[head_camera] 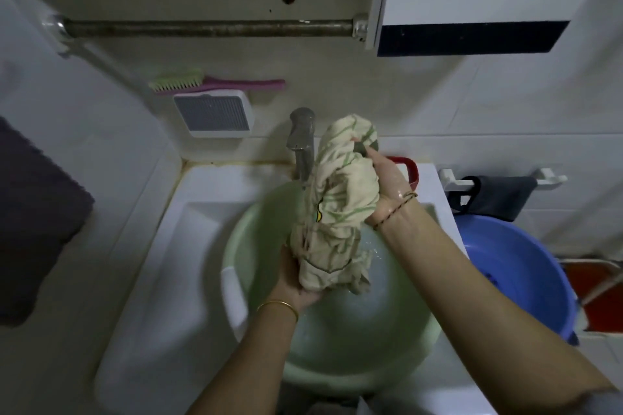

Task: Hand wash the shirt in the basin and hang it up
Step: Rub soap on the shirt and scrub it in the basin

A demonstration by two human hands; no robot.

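Observation:
A wet cream shirt with green stripes (340, 199) is bunched into a twisted roll and held above the pale green basin (249, 232), which has water in its bottom. My left hand (296, 283) grips the roll's lower end from below. My right hand (387, 185) grips its upper part from the right side, beside the tap. Most of the fingers of both hands are hidden behind the cloth.
The basin sits in a white sink (175, 246) under a metal tap (301, 141). A blue tub (526, 283) stands to the right. A metal rail (209, 28) runs along the wall above, with a brush (215, 82) and a soap holder (214, 114) below it. A dark towel (30, 219) hangs at left.

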